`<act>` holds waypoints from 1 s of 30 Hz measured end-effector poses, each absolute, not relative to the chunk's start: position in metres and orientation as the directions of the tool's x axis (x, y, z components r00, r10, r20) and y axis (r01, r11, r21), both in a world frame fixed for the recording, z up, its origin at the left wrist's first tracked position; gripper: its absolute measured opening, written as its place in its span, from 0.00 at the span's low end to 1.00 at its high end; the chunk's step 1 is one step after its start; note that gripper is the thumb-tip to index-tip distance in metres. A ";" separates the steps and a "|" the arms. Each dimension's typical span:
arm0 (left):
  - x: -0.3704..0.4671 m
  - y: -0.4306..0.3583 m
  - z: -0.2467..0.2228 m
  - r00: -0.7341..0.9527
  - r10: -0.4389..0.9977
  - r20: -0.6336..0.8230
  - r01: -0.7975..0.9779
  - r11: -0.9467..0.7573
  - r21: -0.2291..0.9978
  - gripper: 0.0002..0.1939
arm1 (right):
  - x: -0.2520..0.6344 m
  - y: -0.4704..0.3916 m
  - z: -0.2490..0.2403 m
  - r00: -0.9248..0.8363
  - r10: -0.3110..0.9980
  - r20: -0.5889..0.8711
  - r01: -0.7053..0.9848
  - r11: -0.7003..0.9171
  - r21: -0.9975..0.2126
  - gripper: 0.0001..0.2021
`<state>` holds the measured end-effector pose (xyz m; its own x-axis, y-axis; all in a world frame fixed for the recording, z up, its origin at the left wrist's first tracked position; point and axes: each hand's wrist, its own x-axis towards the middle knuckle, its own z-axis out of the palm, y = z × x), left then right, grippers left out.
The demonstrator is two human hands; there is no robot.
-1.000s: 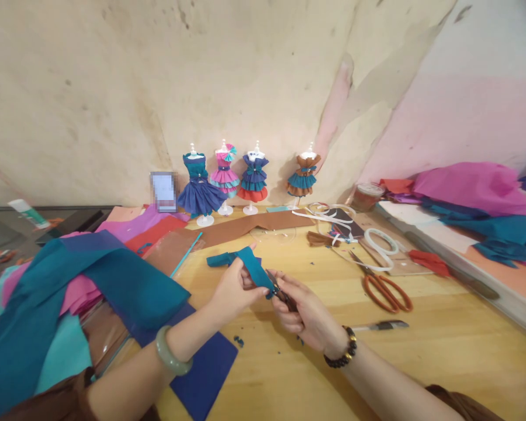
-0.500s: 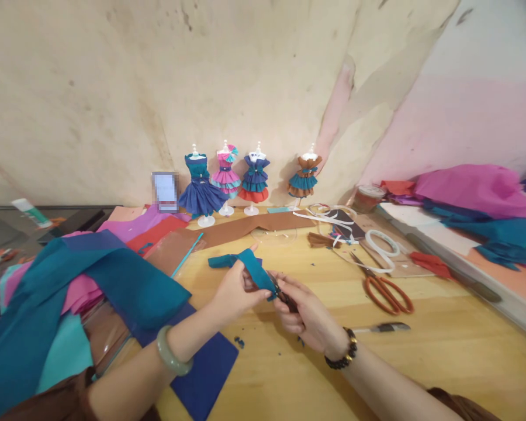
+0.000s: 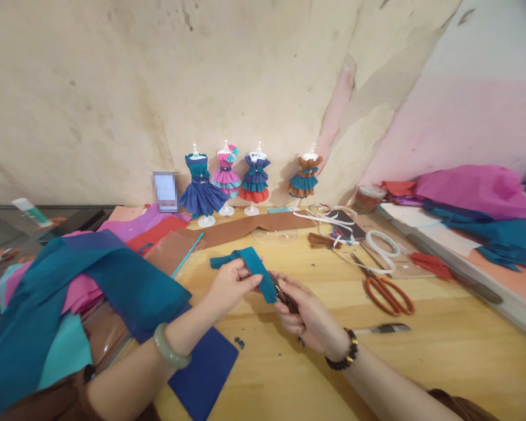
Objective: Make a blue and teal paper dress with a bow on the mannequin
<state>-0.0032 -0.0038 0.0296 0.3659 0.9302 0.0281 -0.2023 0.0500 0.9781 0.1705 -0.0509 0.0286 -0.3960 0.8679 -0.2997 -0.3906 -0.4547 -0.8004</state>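
Above the counter (image 3: 333, 374), the person's right hand (image 3: 301, 310) has its fingers wrapped round small scissors (image 3: 287, 297), whose blades sit right beside a teal strip (image 3: 263, 272); the left hand (image 3: 230, 286) pinches this, seemingly to keep its edge flat and steady. The orange scissors (image 3: 390, 295) lie apart, perhaps as spares. Farther off, four dressed forms (image 3: 203, 190) stand by the wall (image 3: 245, 70), probably clear of the work

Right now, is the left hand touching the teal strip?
Touching. The head view shows it: the thumb of the left hand lies over the near face of the teal strip, with no gap between them.
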 end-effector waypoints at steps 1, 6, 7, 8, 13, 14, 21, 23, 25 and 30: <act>-0.004 -0.004 0.028 0.359 0.933 0.023 -0.200 0.053 0.978 0.25 | 0.171 -0.051 0.029 -0.398 0.868 -0.298 -0.394 -0.454 -0.799 0.25; -0.005 -0.003 0.023 0.359 0.933 0.009 -0.169 0.055 0.984 0.28 | 0.170 -0.052 0.030 -0.400 0.867 -0.297 -0.394 -0.455 -0.799 0.24; -0.005 -0.003 0.022 0.359 0.933 0.013 -0.160 0.048 0.986 0.28 | 0.170 -0.052 0.030 -0.398 0.867 -0.299 -0.393 -0.456 -0.798 0.24; -0.005 -0.003 0.022 0.360 0.933 0.018 -0.151 0.039 0.988 0.28 | 0.169 -0.053 0.030 -0.397 0.867 -0.302 -0.393 -0.457 -0.798 0.25; -0.005 -0.003 0.021 0.376 0.926 0.033 -0.123 0.014 0.992 0.29 | 0.170 -0.052 0.031 -0.394 0.866 -0.308 -0.398 -0.463 -0.792 0.27; -0.005 -0.003 0.021 0.383 0.923 0.033 -0.126 0.017 0.992 0.29 | 0.170 -0.052 0.031 -0.393 0.866 -0.310 -0.400 -0.464 -0.790 0.27; -0.004 -0.004 0.020 0.418 0.908 0.033 -0.132 0.025 0.991 0.30 | 0.169 -0.052 0.032 -0.395 0.866 -0.306 -0.401 -0.462 -0.791 0.27; -0.004 -0.004 0.019 0.420 0.907 0.034 -0.130 0.024 0.991 0.30 | 0.169 -0.052 0.032 -0.393 0.868 -0.304 -0.397 -0.458 -0.795 0.28; -0.004 -0.004 0.019 0.417 0.908 0.037 -0.131 0.020 0.991 0.30 | 0.170 -0.052 0.032 -0.384 0.871 -0.306 -0.396 -0.454 -0.798 0.28; -0.003 -0.003 0.017 0.402 0.915 0.026 -0.116 0.023 0.993 0.30 | 0.169 -0.051 0.031 -0.366 0.877 -0.312 -0.395 -0.450 -0.801 0.30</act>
<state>-0.0034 -0.0034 0.0172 0.4021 0.9152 0.0256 -0.1155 0.0230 0.9930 0.1694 -0.0506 0.0314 -0.3657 0.8769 -0.3119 -0.3952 -0.4497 -0.8010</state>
